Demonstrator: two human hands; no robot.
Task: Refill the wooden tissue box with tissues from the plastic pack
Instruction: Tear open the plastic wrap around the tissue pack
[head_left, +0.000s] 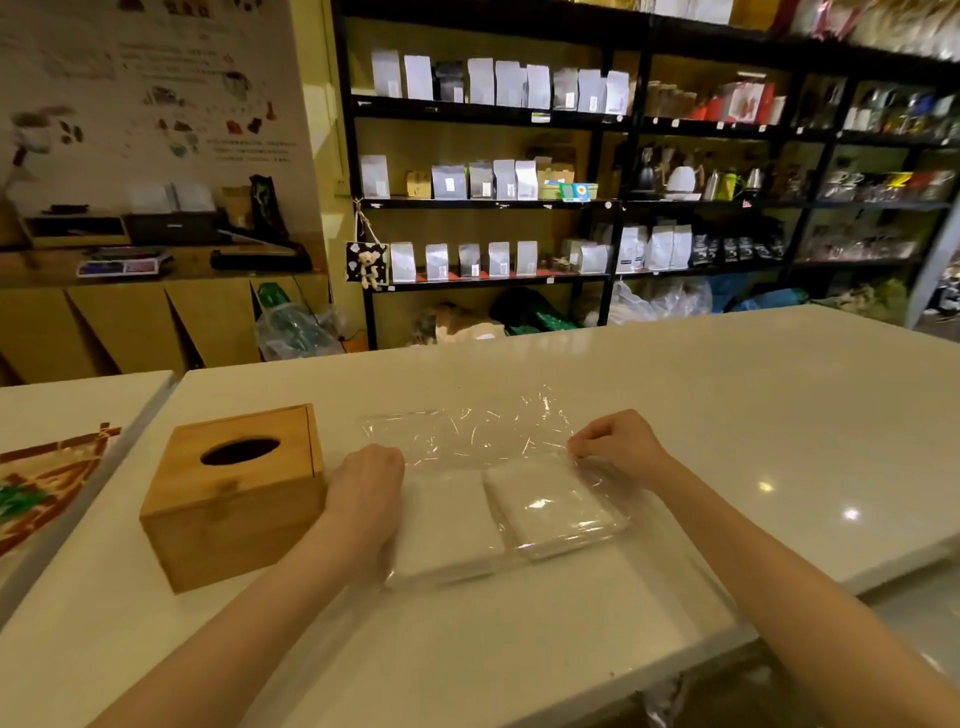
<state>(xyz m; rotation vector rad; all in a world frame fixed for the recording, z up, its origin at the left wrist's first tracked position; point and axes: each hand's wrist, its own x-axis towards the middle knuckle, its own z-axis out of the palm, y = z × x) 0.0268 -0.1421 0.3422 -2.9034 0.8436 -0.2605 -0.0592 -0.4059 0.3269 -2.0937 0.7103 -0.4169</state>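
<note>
The wooden tissue box (234, 493) stands on the white table (727, 415) at the left, its lid closed and its oval slot dark. To its right lies the clear plastic pack (467, 431), holding two white tissue stacks (550, 509) side by side. My left hand (363, 493) is closed on the pack's left edge, right beside the box. Over at the right edge of the pack, my right hand (618, 447) pinches the plastic film with curled fingers. The far half of the pack is flat, crinkled film.
A second white table (78, 400) at the left carries a printed paper (47, 483). Black shelves (613, 202) with pouches and kettles stand behind the table. A wooden counter (156, 270) with devices is at the back left.
</note>
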